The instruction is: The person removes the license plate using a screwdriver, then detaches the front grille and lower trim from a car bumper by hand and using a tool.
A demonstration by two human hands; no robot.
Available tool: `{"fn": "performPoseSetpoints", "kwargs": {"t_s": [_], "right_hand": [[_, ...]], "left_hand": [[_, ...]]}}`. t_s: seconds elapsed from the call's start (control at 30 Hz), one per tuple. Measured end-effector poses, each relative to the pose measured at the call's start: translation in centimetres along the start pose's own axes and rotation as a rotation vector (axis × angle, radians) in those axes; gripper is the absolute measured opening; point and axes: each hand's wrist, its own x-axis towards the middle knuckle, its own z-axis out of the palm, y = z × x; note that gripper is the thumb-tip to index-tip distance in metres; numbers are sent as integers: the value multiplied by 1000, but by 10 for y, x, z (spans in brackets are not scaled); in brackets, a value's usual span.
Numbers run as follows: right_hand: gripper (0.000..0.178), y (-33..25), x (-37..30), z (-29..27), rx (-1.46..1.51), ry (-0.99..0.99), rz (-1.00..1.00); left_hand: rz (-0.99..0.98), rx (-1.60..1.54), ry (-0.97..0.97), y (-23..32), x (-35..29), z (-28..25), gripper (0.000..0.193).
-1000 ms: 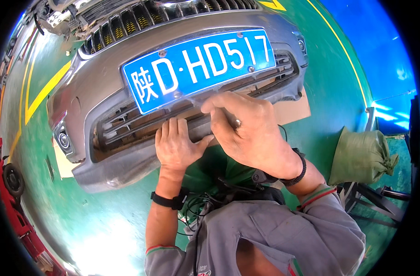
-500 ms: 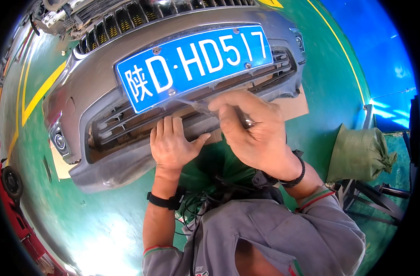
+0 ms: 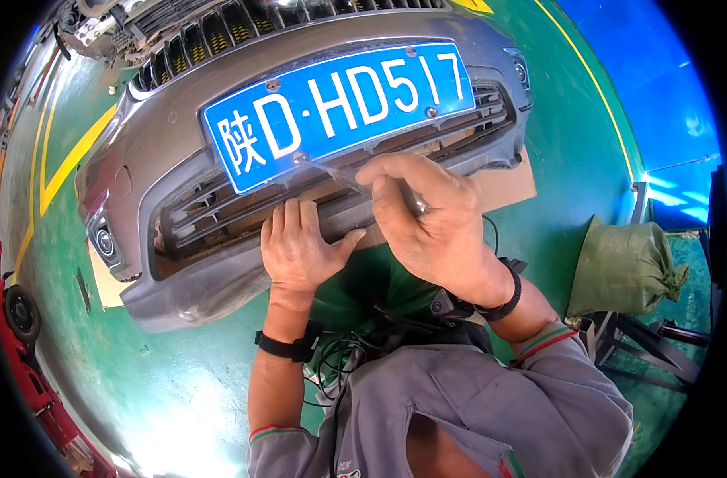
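Observation:
A grey car bumper (image 3: 172,119) lies in front of me, with a blue licence plate (image 3: 332,103) across its middle. My left hand (image 3: 300,251) rests flat on the lower lip of the bumper, fingers stretched out and thumb apart. My right hand (image 3: 431,215) is closed around a screwdriver (image 3: 343,175). Its thin shaft points left toward the screw (image 3: 300,158) at the plate's lower edge; whether the tip touches the screw I cannot tell. Most of the handle is hidden inside my fingers. Other screws sit along the plate's upper and lower edges.
Cardboard (image 3: 511,183) lies under the bumper on the green floor (image 3: 196,374). A tied olive sack (image 3: 622,267) rests at the right above a dark metal frame (image 3: 650,350). Red equipment with a wheel (image 3: 21,313) stands at the far left, car parts (image 3: 101,28) at the back.
My right hand has shifted slightly left, the screwdriver still in it and pointing toward the same screw. My left hand has stayed in place on the bumper.

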Motion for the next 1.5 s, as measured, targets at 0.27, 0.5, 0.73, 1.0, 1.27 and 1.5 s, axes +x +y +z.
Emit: {"fn": "performPoseSetpoints", "kwargs": {"t_s": [0.27, 0.5, 0.73, 1.0, 1.27, 1.5], "right_hand": [[16, 1, 0, 1, -39, -15, -32], [17, -5, -1, 0, -81, -42, -45], [20, -6, -16, 3, -87, -81, -61], [22, -4, -22, 4, -115, -100, -60], [23, -8, -18, 2, -85, -57, 0], [21, -3, -15, 5, -81, -1, -7]], "left_hand": [[-13, 2, -27, 1, 0, 0, 65], [0, 7, 1, -1, -1, 2, 64], [-2, -2, 13, -1, -1, 3, 64], [0, -9, 26, -1, -1, 3, 64], [-3, -11, 6, -2, -1, 2, 64], [-9, -2, 1, -1, -1, 3, 64]]}}
